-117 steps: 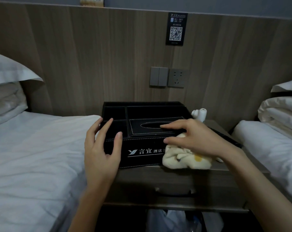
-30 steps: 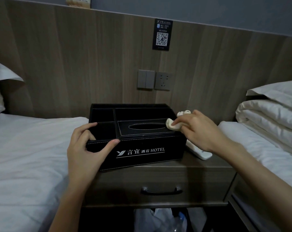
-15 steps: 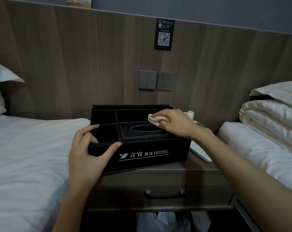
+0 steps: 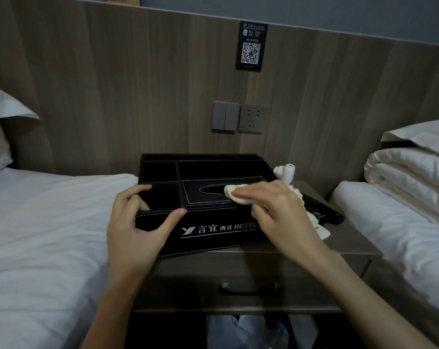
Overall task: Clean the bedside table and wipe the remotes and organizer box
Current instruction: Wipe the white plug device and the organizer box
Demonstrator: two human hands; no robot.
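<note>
The black leather-look organizer box (image 4: 213, 229), with white stitching and white "HOTEL" lettering on its front, sits on the grey-brown wooden bedside table (image 4: 314, 250), toward its left side. The left hand (image 4: 133, 222) grips the box's front-left corner, with the thumb on the front face and the fingers curled over the rim into the front-left compartment. The right hand (image 4: 281, 210) holds a bunched cream cloth (image 4: 236, 195) under bent fingers and presses it on the tissue lid at the right end of the oval slot.

Just right of the box, a black remote (image 4: 321, 210) lies on the tabletop, with a white remote (image 4: 323, 231) partly under it. A small white device (image 4: 287, 172) stands behind the right hand.

The table's drawer has a black handle (image 4: 248, 289). White-sheeted beds (image 4: 37, 222) flank the table, and a folded white duvet (image 4: 409, 172) lies on the right one. On the wood wall panel are a grey switch (image 4: 224, 118), a socket (image 4: 252, 118) and a black QR-code sign (image 4: 250, 46).
</note>
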